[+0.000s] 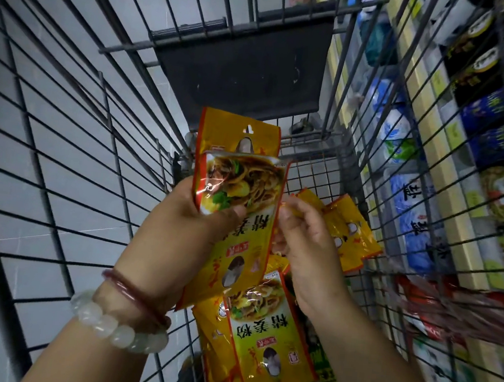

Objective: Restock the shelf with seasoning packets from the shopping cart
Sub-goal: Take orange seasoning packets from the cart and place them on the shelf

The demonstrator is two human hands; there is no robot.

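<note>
I look down into a wire shopping cart [71, 153]. My left hand [178, 233] grips a small stack of yellow seasoning packets [240, 171] with a noodle picture, thumb across the front one. My right hand [307, 246] is just to their right, fingers curled, pinching the edge of a yellow packet [286, 207]. More yellow packets lie loose in the cart: several below my hands [263, 338] and a couple to the right [352, 232]. The shelf [451, 180] stands to the right beyond the cart's wire side.
The shelf holds blue and white bags, dark bottles and red packs behind yellow price rails. A dark plastic flap [242, 65] closes the cart's far end. Grey tiled floor shows through the left wires. My left wrist wears a white bead bracelet and a red bangle.
</note>
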